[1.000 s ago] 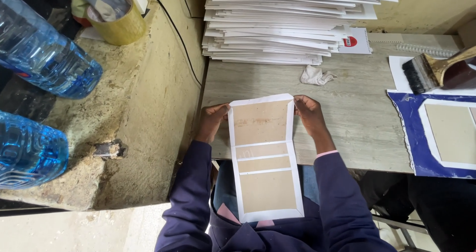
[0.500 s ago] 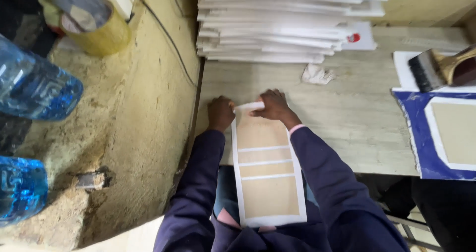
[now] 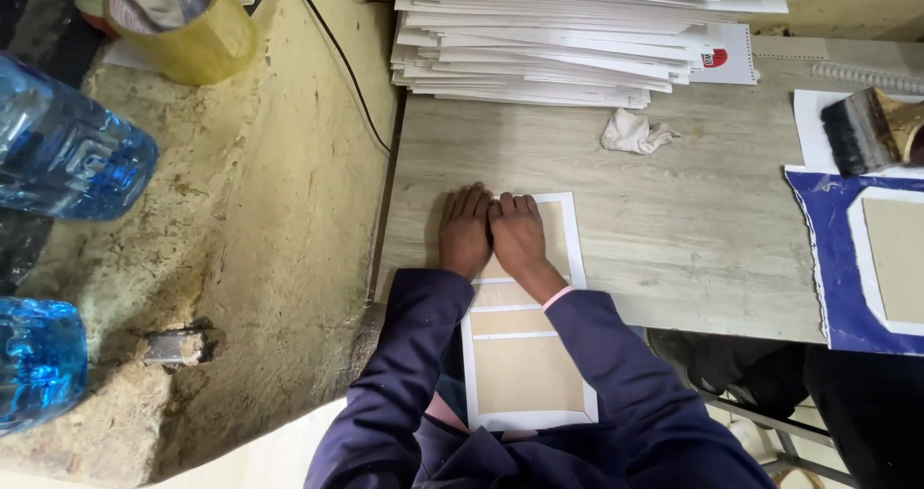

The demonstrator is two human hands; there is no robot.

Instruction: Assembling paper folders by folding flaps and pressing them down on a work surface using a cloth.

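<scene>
Flat and pressing, your left hand (image 3: 466, 231) and right hand (image 3: 517, 234) lie side by side on the white-bordered board panel (image 3: 525, 354) at lower centre of the head view; keep even downward pressure, fingers spread.

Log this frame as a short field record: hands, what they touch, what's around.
left hand: flat, palm down, on the top left corner of the white-bordered card sheet
right hand: flat beside the left, touching it, pressing the same sheet
sheet: three tan panels, lower end overhangs the table edge
table: grey wood grain
behind: stack of white sheets, crumpled cloth
right side: brush, blue sheet with tan board
left side: blue water bottles, yellow tin
</scene>
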